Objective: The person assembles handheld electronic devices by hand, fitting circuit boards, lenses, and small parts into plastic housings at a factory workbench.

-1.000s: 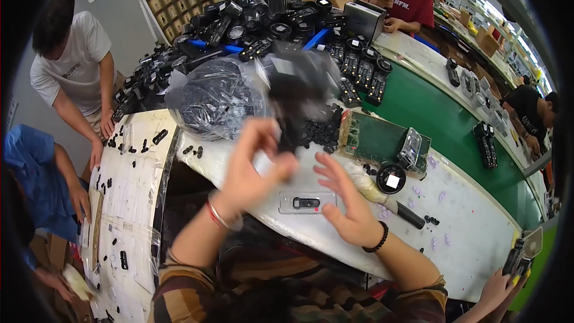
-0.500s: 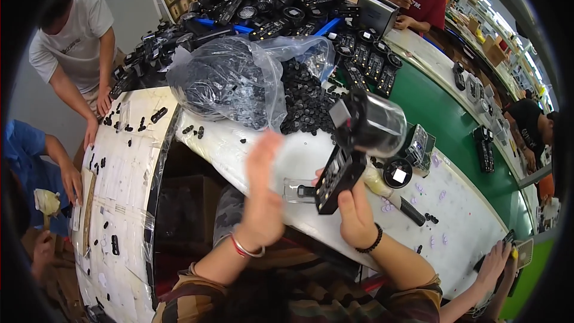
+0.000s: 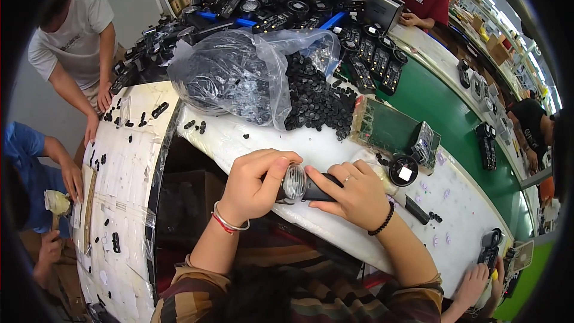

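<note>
Between my two hands, low over the near edge of the white table, is a black handheld device with a clear round head (image 3: 295, 180), lying sideways. My left hand (image 3: 254, 182) is closed round its head end, thumb against the clear part. Wrapped over the black body is my right hand (image 3: 354, 194), with its thumb near the clear head. Part of the device is hidden under my fingers. Beyond my hands lies a heap of small black parts (image 3: 320, 98), beside a clear plastic bag (image 3: 230, 78) full of dark pieces.
To the right are a green-topped box (image 3: 382, 121), a round black piece with a white square (image 3: 403, 170) and a black-handled tool (image 3: 412, 208). Many black devices (image 3: 287, 0) pile up at the back. Other people work left, back right and at the lower right edge, where a co-worker's hand (image 3: 472, 287) shows.
The device has come down from upright in my right hand to lying sideways, nearer me. My left hand, apart from it before, now grips its head end.
</note>
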